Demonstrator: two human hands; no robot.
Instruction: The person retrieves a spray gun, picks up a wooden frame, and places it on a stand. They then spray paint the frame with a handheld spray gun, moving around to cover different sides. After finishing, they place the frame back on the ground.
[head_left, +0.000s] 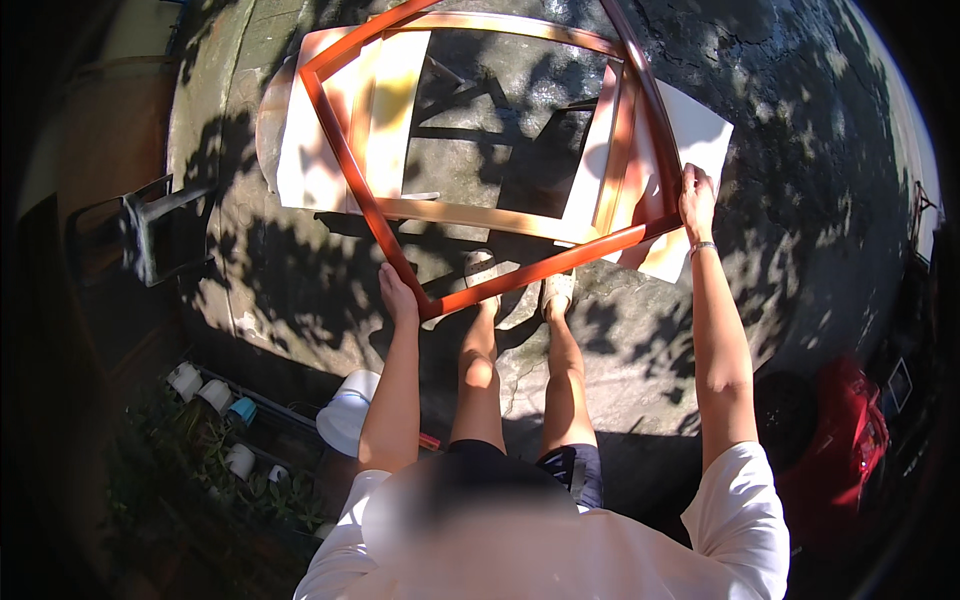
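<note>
Between my two hands is a large reddish-brown frame (540, 270), held tilted in the air with one corner pointing toward me. My left hand (398, 292) grips its left bar just above the near corner. At the right corner, my right hand (697, 200) is closed round the bar, with a band on that wrist. Below and beyond it lies a lighter orange-brown frame (470, 215), partly covered by the held one. Pale sheets or boards (305, 165) lie under its left and right ends. What supports them is mostly hidden.
My feet in light clogs (481, 266) stand on shaded concrete close to the lower frame. A white bucket (348, 408) stands at lower left, near potted plants (215, 395). A dark stand-like object (150, 235) is at left, a red vehicle (840, 440) at lower right.
</note>
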